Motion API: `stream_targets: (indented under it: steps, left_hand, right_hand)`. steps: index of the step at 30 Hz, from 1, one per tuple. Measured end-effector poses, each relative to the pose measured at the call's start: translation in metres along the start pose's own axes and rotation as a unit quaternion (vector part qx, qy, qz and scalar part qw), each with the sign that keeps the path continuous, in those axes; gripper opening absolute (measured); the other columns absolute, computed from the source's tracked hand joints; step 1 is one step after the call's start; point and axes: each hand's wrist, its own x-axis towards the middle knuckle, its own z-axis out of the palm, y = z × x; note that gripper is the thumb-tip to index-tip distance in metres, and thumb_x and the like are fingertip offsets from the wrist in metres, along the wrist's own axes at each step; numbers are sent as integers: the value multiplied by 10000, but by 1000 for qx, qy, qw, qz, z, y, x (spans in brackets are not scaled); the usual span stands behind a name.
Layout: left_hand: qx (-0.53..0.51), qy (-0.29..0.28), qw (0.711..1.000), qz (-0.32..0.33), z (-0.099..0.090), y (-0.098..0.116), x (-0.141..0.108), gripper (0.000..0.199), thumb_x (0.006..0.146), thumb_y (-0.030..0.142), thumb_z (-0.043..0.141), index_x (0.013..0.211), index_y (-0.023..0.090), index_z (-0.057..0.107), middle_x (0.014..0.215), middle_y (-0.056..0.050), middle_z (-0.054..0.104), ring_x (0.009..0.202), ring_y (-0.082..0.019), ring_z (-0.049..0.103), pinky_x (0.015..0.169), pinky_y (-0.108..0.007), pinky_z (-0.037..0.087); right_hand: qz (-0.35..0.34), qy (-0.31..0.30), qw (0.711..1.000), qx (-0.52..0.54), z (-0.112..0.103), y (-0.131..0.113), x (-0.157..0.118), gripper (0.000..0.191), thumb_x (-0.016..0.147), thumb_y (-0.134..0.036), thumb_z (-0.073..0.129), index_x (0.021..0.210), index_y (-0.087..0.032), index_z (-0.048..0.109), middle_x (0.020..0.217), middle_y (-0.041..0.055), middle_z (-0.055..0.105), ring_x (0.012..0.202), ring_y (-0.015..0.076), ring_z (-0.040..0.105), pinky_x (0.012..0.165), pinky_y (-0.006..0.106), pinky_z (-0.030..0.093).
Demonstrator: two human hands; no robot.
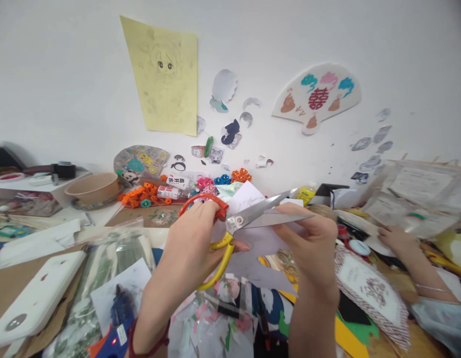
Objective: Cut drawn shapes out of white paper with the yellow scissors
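In the middle of the head view, my left hand is wrapped round the handles of a pair of scissors, one loop red and the other yellow. The blades are spread a little and point right. My right hand pinches a sheet of white paper at its right side, close to the blade tips. The paper sits behind the blades, and I cannot tell whether it lies between them. Its lower right edge looks curved, as if cut. Below the hands lie a clear bag with pink flower shapes and scraps.
At lower left lie a white phone-shaped case and a blue glue gun. Bottles and orange flowers stand by the wall. On the right, another person's hand reaches among papers near a patterned fan.
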Motion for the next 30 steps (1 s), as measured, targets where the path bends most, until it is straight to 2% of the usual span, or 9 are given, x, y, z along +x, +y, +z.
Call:
stream_targets:
  steps: [8, 16, 23, 30]
  left_hand:
    - [-14, -20, 1000, -8, -1, 1, -1, 502, 755, 626, 690, 891, 221, 425, 844, 8, 555, 747, -189, 528, 625, -298, 372]
    - [-17, -22, 1000, -6, -1, -1, -1, 472, 782, 620, 663, 873, 226, 420, 838, 10, 559, 741, -184, 529, 622, -294, 365]
    - [-13, -18, 1000, 9, 0, -3, -4, 349, 832, 485, 656, 943, 238, 437, 881, 9, 581, 776, -185, 559, 646, -291, 386]
    - [-17, -19, 1000, 12, 0, -5, -4, 469, 785, 626, 659, 929, 237, 440, 895, 9, 596, 796, -187, 580, 657, -293, 410]
  right_hand:
    - [-19, -5, 1000, -2, -2, 0, 0, 231, 774, -105, 735, 866, -314, 766, 829, -84, 761, 788, 101, 689, 757, 198, 526]
    - [-8, -9, 1000, 1, -1, -4, 1, 233, 774, -101, 730, 862, -314, 767, 834, -88, 761, 795, 95, 687, 762, 190, 523]
    - [-10, -6, 1000, 2, -4, -3, -1, 238, 770, -101, 733, 866, -315, 770, 831, -90, 763, 795, 100, 685, 775, 200, 523]
    - [-3, -14, 1000, 2, -4, -2, 0, 220, 767, -103, 734, 843, -308, 762, 823, -99, 755, 772, 90, 673, 743, 191, 520]
